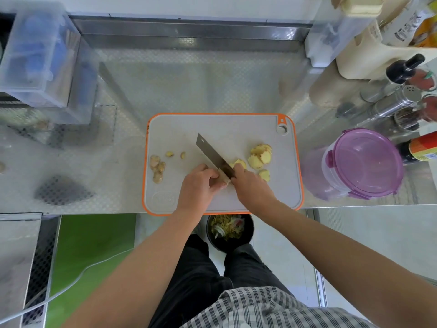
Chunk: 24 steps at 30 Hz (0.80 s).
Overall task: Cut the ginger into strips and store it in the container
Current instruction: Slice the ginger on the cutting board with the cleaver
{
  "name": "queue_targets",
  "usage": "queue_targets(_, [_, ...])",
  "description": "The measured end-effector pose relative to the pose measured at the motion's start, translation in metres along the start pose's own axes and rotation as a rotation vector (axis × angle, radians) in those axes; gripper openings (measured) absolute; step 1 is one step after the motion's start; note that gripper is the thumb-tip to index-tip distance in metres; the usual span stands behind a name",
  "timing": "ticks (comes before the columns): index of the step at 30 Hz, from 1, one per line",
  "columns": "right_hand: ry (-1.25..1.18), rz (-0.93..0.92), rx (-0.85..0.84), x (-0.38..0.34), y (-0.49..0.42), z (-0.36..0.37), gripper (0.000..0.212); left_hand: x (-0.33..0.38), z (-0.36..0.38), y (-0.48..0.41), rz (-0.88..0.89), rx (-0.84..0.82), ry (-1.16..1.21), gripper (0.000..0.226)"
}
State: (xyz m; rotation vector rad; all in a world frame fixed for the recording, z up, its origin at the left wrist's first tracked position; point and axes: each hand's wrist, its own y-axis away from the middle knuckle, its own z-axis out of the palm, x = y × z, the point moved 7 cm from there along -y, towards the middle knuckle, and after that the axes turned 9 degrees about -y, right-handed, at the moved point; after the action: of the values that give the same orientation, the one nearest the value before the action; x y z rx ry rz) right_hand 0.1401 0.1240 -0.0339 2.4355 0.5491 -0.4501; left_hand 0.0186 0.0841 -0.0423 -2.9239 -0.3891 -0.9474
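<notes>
A: Where's the ginger now?
B: Peeled slices (pixel 260 157) lie in a loose heap right of centre on the cutting board (pixel 179 129), and the right hand (pixel 250 185) holds one ginger slice (pixel 242 163) down under bent fingertips, just beside the blade
A: And the knife?
B: The left hand (pixel 201 185) is wrapped round the handle of the cleaver (pixel 210 150); the blade runs up and left across the middle of the board
A: Anything else there?
B: Unpeeled knobs (pixel 157 168) and two small bits (pixel 169 154) at the board's left side. The container (pixel 364 162), purple lid on, stands off the board at the right of the frame; a black bin (pixel 221 245) of peelings sits below the counter edge, lower centre
</notes>
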Motion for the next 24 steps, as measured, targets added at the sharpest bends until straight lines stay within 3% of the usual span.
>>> queue_targets(4, [-0.112,-0.019,0.054,0.000,0.014,-0.022,0.011,0.001,-0.003,0.002,0.014,0.013,-0.034,0.025])
queue_targets(9, [-0.033,-0.042,0.054,-0.009,0.032,-0.031,0.005,0.002,-0.005,0.004,0.015,0.010,-0.037,0.025])
queue_targets(14, [0.022,-0.003,0.015,-0.007,0.033,-0.027,0.015,0.000,-0.003,0.004,0.017,-0.014,-0.043,0.026])
queue_targets(24, [0.068,0.004,0.027,-0.008,0.036,-0.026,0.015,-0.002,-0.004,0.002,-0.005,-0.011,-0.073,0.026])
